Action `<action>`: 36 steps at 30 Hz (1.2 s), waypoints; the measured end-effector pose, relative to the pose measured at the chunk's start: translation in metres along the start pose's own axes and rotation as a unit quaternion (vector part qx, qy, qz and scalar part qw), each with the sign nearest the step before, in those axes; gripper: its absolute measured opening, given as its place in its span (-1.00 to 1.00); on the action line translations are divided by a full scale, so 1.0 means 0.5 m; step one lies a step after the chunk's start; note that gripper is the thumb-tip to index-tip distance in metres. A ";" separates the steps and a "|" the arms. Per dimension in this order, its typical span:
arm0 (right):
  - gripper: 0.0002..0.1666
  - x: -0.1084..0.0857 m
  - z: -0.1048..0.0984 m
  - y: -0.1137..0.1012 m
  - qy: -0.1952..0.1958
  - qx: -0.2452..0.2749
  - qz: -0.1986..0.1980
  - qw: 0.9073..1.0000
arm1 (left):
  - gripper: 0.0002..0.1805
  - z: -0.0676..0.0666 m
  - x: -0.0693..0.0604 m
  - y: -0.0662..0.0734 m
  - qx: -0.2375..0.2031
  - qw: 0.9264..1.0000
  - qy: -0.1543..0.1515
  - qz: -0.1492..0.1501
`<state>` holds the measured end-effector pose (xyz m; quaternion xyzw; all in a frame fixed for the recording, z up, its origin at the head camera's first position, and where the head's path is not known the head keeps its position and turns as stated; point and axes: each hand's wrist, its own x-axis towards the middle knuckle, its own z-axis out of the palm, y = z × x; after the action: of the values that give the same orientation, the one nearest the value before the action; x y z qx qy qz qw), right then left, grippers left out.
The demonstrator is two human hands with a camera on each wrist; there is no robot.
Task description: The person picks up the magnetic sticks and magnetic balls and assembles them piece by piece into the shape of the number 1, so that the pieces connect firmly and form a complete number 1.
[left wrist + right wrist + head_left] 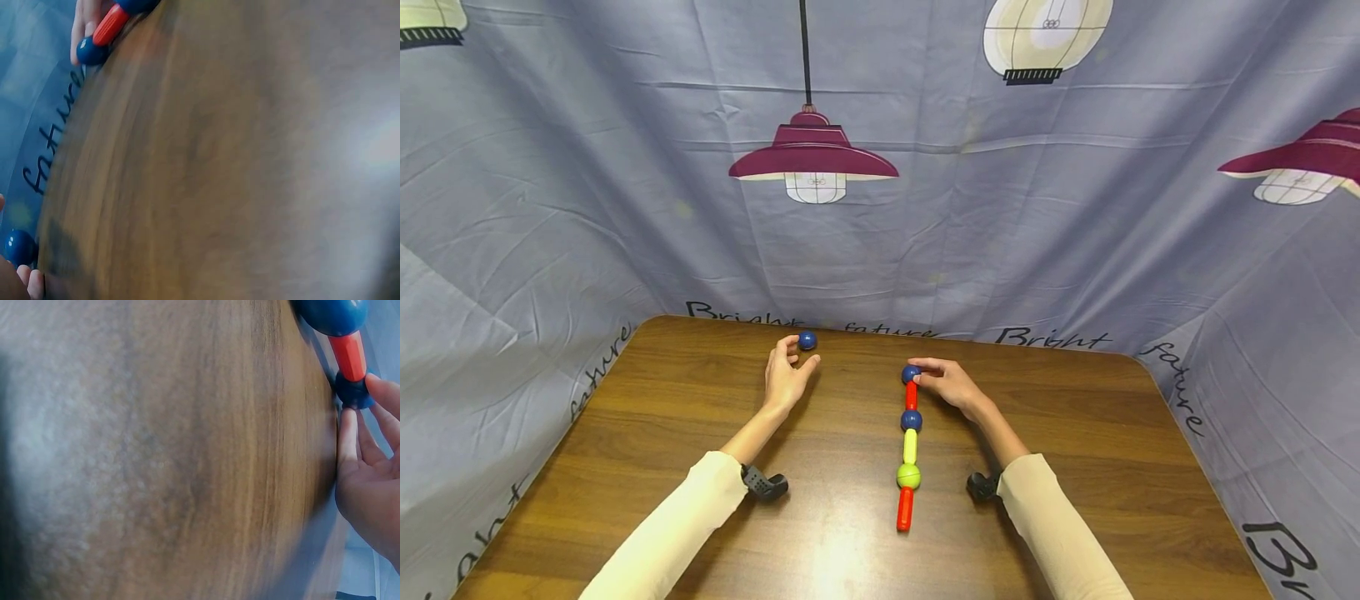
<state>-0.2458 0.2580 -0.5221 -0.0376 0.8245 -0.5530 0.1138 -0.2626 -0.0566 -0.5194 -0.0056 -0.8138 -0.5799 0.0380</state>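
Observation:
A chain of balls and rods lies on the table, running away from the person. From the near end it has a red rod (905, 509), a lime-green ball (908, 477), a yellow-green rod (910, 447), a middle blue ball (912, 421), another red rod (912, 395) and a far blue ball (911, 373). My right hand (953, 386) pinches that far ball between thumb and fingers. My left hand (785, 379) is beside a loose blue ball (807, 340), fingers bent loosely and thumb apart; whether a fingertip touches it is hard to tell.
The wooden table (1075, 450) has its back edge just beyond the loose ball. A grey-blue curtain (880, 250) printed with lamps and lettering hangs behind and at both sides. Dark bands (765, 483) sit on both wrists.

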 end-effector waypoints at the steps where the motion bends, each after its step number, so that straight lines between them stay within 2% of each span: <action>1: -0.53 0.000 0.000 0.000 0.001 -0.001 0.002 1.000 | -0.33 -0.001 0.006 0.000 0.004 1.000 0.004 0.000; 8: -0.54 0.001 0.000 0.000 0.000 0.006 0.008 1.000 | -0.37 0.000 0.041 -0.008 0.028 0.999 0.021 0.001; 15: -0.53 0.000 -0.001 -0.001 -0.006 0.006 0.008 1.000 | -0.40 0.014 0.060 -0.013 0.053 0.998 0.027 -0.003; 24: -0.53 -0.043 -0.001 -0.073 -0.021 -0.002 -0.003 1.000 | -0.48 0.024 0.077 -0.011 0.101 0.994 0.049 -0.009; 26: -0.54 -0.044 -0.001 -0.072 -0.021 -0.003 -0.008 1.000 | -0.50 0.025 0.079 -0.009 0.114 0.992 0.052 -0.009; 33: -0.53 -0.004 -0.002 -0.006 -0.013 0.012 -0.009 1.000 | -0.55 0.031 0.076 -0.003 0.133 0.989 0.055 -0.020; 36: -0.54 0.001 -0.002 0.002 -0.009 0.014 -0.009 1.000 | -0.56 0.034 0.072 -0.001 0.139 0.988 0.057 -0.022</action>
<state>-0.2465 0.2592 -0.5230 -0.0486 0.8154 -0.5650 0.1163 -0.2995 -0.0422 -0.5229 0.0507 -0.8827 -0.4615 0.0721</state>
